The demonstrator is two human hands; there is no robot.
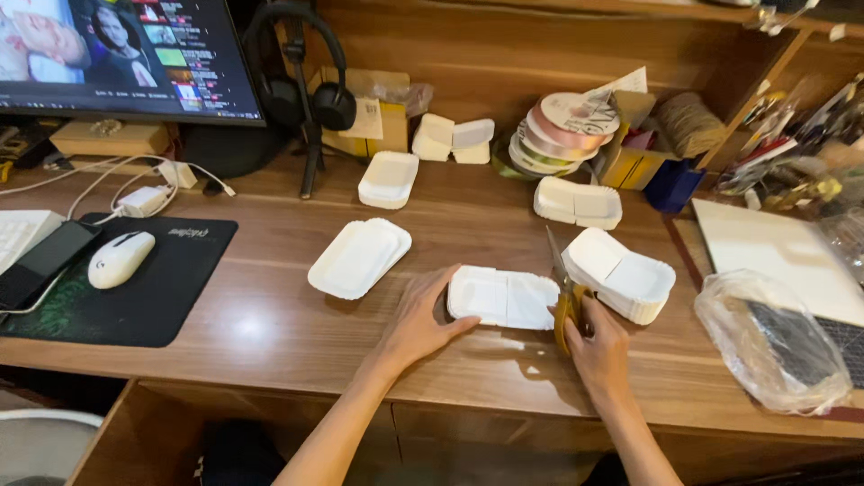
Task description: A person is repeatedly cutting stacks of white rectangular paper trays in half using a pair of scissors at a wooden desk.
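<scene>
My left hand [419, 322] rests flat on the wooden desk [270, 315], its fingertips touching the left edge of a flat white paper tray [500, 296]. Yellow-handled scissors [562, 286] are gripped by my right hand [598, 346], blades pointing up and away at the tray's right edge. Just right of the scissors lies a stack of white paper trays [623, 274]. Another white tray stack [359, 257] lies to the left of my left hand.
More white trays [578, 202] [389, 179] lie farther back, near ribbon spools [560, 133]. A mouse [120, 259] on a black mat [153, 306], a phone [40, 261], a monitor [126, 58] and headphones [306, 90] are at left. A plastic bag [772, 342] lies at right.
</scene>
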